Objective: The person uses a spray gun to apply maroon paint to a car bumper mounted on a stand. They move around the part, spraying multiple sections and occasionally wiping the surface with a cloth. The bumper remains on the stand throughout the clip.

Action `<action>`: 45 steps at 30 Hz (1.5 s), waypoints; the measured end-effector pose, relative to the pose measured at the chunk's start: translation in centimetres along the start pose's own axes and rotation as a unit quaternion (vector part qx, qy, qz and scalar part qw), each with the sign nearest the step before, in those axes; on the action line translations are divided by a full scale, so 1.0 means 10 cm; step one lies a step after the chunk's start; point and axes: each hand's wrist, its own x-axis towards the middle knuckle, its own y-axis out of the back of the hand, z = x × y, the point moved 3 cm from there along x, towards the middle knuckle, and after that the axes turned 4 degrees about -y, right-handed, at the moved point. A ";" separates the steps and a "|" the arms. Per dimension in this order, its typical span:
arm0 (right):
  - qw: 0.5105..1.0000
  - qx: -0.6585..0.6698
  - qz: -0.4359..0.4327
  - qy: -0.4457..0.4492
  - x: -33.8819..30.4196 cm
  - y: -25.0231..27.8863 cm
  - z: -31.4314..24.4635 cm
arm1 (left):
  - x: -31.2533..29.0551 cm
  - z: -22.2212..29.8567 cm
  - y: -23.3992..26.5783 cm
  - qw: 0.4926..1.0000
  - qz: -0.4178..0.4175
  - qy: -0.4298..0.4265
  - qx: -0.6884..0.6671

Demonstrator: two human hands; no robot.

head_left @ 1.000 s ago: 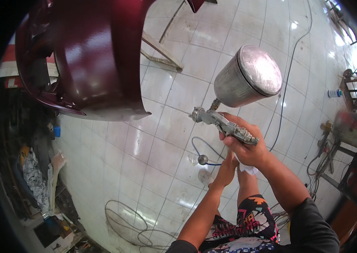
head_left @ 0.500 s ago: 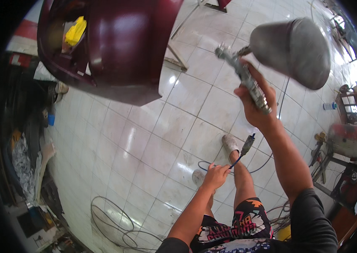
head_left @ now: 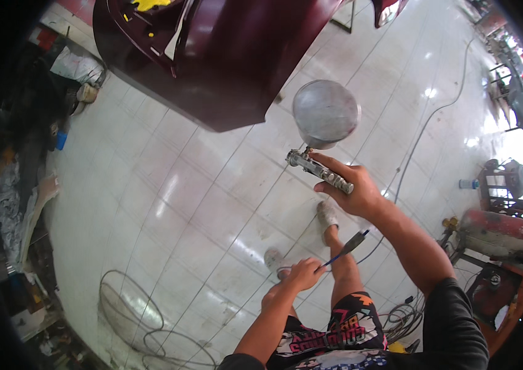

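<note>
My right hand [head_left: 359, 188] is wrapped round a metal spray gun [head_left: 322, 171], with a rounded grey cup [head_left: 326, 112] mounted on top of it. The gun points to the left, below the lower corner of a glossy dark-red vehicle panel [head_left: 230, 55], and does not touch it. Lower down, my left hand [head_left: 304, 273] is closed round a thin air hose [head_left: 329, 261]. A dark connector [head_left: 354, 242] on the hose end sticks up to the right of that hand. The gun's lower handle is hidden by my right palm.
Coiled hose [head_left: 150, 320] lies on the tiled floor [head_left: 169, 185] at lower left, and more coils [head_left: 404, 317] sit by my right leg. A red and grey tank [head_left: 505, 228] stands at right. Clutter lines the left wall. Yellow material [head_left: 150, 5] shows in the panel.
My right hand has lowered the spray gun and moved it left, and its cup now stands more upright. My left hand and the hose have shifted slightly down and left. The view has shifted too.
</note>
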 end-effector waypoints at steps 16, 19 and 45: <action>0.924 -0.075 0.370 -0.058 0.44 2.54 -1.39 | -0.77 -0.44 -0.02 0.987 -0.151 -0.006 -0.051; 0.885 -0.136 0.445 0.008 0.55 2.69 -1.40 | -0.82 -0.53 0.21 0.991 -0.065 -0.021 -0.118; 0.985 -0.066 0.117 -0.105 -0.10 -0.67 -1.06 | -2.41 -1.04 0.90 0.994 0.087 0.053 -0.029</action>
